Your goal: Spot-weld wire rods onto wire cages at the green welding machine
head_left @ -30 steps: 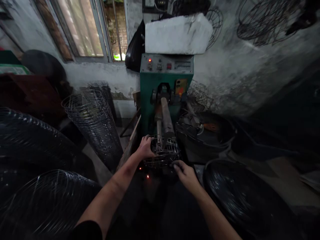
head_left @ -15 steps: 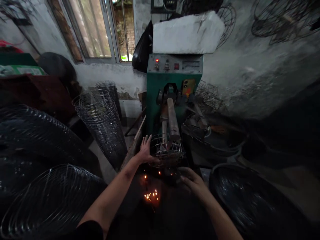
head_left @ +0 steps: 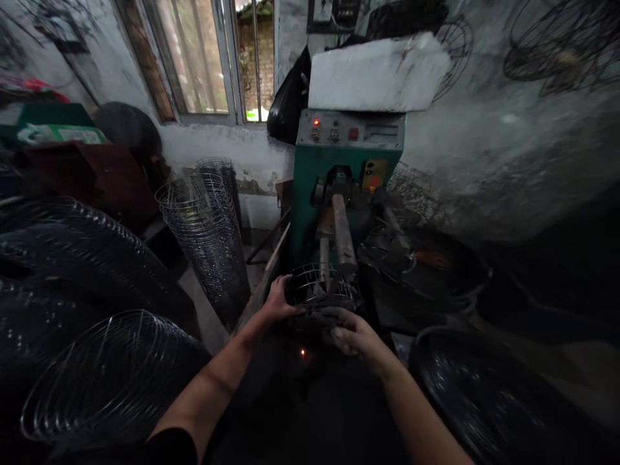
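A round wire basket [head_left: 306, 276] sits under the two bars of a green spot-welding machine [head_left: 300, 174]. My left hand [head_left: 278, 301] is closed round the left side of the basket, with the thumb along its near edge. At the basket's near right side is my right hand [head_left: 352, 332], its fingers curled together. What lies between those fingers is too dark to make out. The upper bar [head_left: 343, 236] and the lower bar [head_left: 324, 258] reach out over the basket. A single spark [head_left: 303, 352] glows below the hands.
Stacked wire baskets [head_left: 203, 239] stand at the left, with more wire rings [head_left: 116, 368] lying nearer. Dark round tubs [head_left: 455, 387] are on the right. A white foam block [head_left: 378, 74] rests on the machine, and a phone [head_left: 375, 174] is on its front.
My right hand has moved left and up to the basket's near side. My left hand's raised fingers have closed onto the basket. Most sparks are gone. The view has shifted slightly.
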Tool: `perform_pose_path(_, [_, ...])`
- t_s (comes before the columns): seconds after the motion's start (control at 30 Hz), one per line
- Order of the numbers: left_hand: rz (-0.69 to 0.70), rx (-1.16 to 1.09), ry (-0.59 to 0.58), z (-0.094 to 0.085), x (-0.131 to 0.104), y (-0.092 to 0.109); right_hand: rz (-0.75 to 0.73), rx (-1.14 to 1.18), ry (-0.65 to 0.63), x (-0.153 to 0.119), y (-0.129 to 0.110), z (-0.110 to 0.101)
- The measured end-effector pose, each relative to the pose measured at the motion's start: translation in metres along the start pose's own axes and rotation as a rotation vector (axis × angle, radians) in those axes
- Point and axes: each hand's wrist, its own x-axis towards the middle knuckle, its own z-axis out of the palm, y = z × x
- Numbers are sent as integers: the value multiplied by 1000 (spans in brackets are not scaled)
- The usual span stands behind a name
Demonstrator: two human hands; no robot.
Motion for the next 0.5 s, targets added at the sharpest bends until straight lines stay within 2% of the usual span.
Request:
perform_pose_path(0.1, [95, 84, -31, -11, -8, 13, -53, -146, -1, 12, 0, 6])
perform_pose_path(0.2, [221, 158, -84, -16, -16, 22, -113, -424, -45, 13, -1, 13])
perform_pose_path(0.3, [281, 222, -114, -10, -25, 27, -78, -814, -96, 7, -4, 19])
perform_pose_path(0.43, [311, 245, -127, 4, -34, 31, 38, -1470, -46, 3, -7, 29])
perform_pose_path(0.5, [311, 240, -133, 10, -35, 33, 60, -1615, -25, 4, -4, 32])
